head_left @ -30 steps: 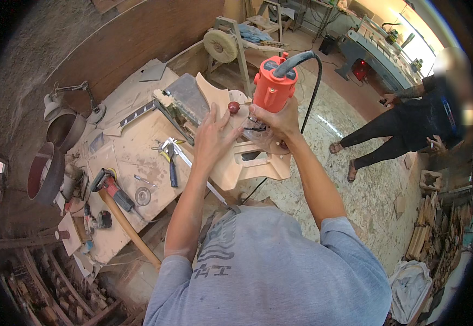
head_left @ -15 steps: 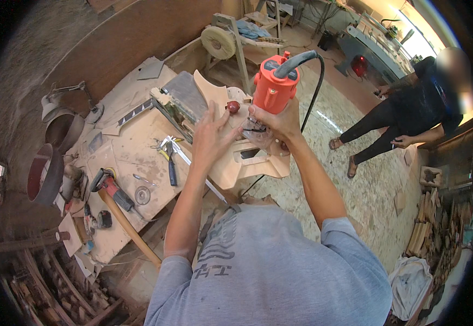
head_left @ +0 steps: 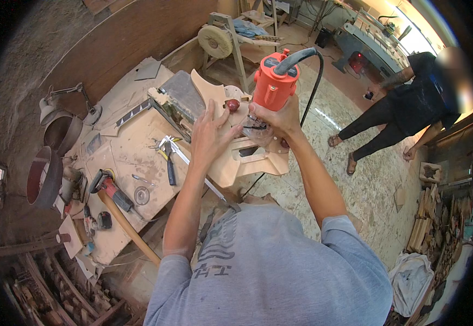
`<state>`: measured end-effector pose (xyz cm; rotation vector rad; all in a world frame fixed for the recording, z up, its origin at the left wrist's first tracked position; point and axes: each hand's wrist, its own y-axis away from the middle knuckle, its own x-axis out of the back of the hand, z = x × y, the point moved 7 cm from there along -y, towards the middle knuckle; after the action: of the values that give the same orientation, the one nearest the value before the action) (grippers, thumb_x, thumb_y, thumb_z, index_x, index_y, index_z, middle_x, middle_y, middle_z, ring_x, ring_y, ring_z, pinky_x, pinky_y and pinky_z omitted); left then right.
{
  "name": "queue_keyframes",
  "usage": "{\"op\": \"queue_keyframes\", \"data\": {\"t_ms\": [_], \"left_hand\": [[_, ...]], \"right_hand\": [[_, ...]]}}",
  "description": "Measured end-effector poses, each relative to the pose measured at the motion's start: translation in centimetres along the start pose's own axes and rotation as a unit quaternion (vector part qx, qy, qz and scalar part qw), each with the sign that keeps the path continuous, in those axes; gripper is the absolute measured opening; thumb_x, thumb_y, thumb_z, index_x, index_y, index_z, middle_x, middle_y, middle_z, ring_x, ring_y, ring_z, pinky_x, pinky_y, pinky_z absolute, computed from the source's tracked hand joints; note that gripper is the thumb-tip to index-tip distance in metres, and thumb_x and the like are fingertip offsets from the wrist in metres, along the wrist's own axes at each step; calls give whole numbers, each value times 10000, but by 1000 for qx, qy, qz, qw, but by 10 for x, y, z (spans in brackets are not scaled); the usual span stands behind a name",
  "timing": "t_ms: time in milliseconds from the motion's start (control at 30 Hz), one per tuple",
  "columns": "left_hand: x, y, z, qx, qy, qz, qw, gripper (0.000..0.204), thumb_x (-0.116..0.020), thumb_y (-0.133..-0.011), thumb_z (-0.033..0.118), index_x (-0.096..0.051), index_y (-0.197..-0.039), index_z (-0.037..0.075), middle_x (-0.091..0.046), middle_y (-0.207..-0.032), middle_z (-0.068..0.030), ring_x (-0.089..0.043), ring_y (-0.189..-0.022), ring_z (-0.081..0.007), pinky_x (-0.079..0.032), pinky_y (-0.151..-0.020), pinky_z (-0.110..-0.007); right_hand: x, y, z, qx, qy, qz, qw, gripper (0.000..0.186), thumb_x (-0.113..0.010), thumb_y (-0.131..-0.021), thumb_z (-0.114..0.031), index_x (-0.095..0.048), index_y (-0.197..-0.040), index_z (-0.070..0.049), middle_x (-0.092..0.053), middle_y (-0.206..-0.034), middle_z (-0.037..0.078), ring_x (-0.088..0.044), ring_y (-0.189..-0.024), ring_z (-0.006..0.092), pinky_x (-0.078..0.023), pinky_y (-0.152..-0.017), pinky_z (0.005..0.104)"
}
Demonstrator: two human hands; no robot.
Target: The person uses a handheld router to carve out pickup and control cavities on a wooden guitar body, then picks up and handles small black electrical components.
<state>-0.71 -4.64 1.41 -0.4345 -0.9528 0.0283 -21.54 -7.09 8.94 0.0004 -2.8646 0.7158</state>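
Observation:
My right hand (head_left: 284,118) is wrapped round the lower part of a red router (head_left: 275,81), which stands upright on a pale wooden guitar body (head_left: 231,169). Its clear base (head_left: 257,130) sits over the wood, and the bit is hidden. A dark cord curves off the top of the tool. My left hand (head_left: 211,133) lies open on the body, fingers stretched towards a round dark-red knob (head_left: 232,105), thumb reaching to the router base. A second dark-red knob (head_left: 284,143) shows partly below my right hand. Cut-out pockets are visible in the wood between my forearms.
On the dusty workbench (head_left: 133,144) left of me lie calipers (head_left: 177,150), pliers (head_left: 169,163), a red angle grinder (head_left: 114,193), a cordless drill (head_left: 88,220) and a desk lamp (head_left: 51,106). Another person (head_left: 405,103) stands at the right. Wood offcuts (head_left: 429,217) are stacked far right.
The other person has shifted their arms, one lower and the other raised with something small and dark in the hand. My hands and the router have barely moved.

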Motion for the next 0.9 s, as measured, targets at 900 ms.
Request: {"op": "queue_keyframes", "data": {"t_ms": [900], "left_hand": [[1, 1, 5, 20, -5, -9, 1000, 647, -751, -891, 629, -744, -1403, 234, -425, -1664, -271, -515, -1428, -463, -421, -1168, -529]], "right_hand": [[0, 3, -15, -2, -17, -8, 1000, 633, -917, -747, -224, -661, -1292, -28, -741, -1029, 30, -710, -941, 148, -574, -861, 326]]}}
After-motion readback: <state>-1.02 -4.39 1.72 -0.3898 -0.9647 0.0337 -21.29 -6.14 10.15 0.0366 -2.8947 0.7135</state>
